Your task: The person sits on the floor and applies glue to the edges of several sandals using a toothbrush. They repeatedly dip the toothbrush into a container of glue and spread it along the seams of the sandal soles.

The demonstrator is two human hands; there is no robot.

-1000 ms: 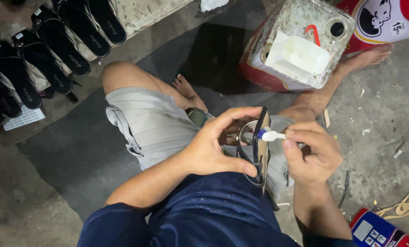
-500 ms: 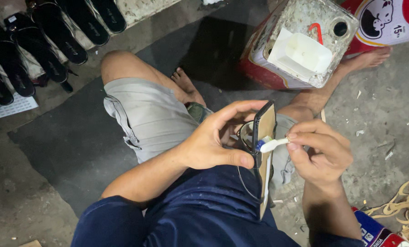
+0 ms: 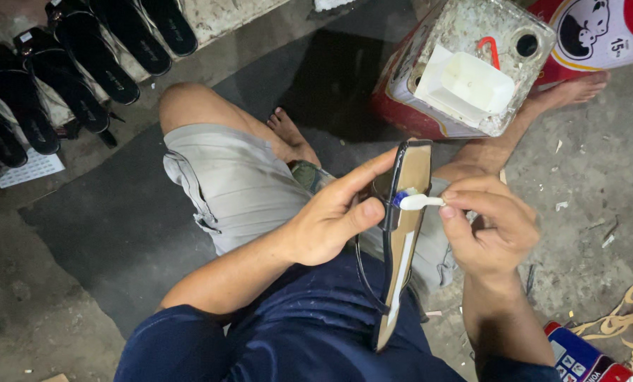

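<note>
Head view: left hand (image 3: 330,223) wrapped round the edge of a sandal sole (image 3: 405,240), thumb pressed on its black rim, holding it upright over the lap. Right hand (image 3: 490,230) pinched shut on a white brush (image 3: 419,202), tip touching the tan face w/ a pale glue streak below. Sole looks light, thin, prob. bendy & tacky; grip by the rim. Crusted glue can (image 3: 465,67) sits just beyond; finished black sandals (image 3: 83,71) lie far left.

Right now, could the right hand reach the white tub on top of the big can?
Probably yes. The right hand pinches a small white brush at the sandal sole, and the white tub sits just beyond with nothing between, though the brush occupies its fingers.
</note>
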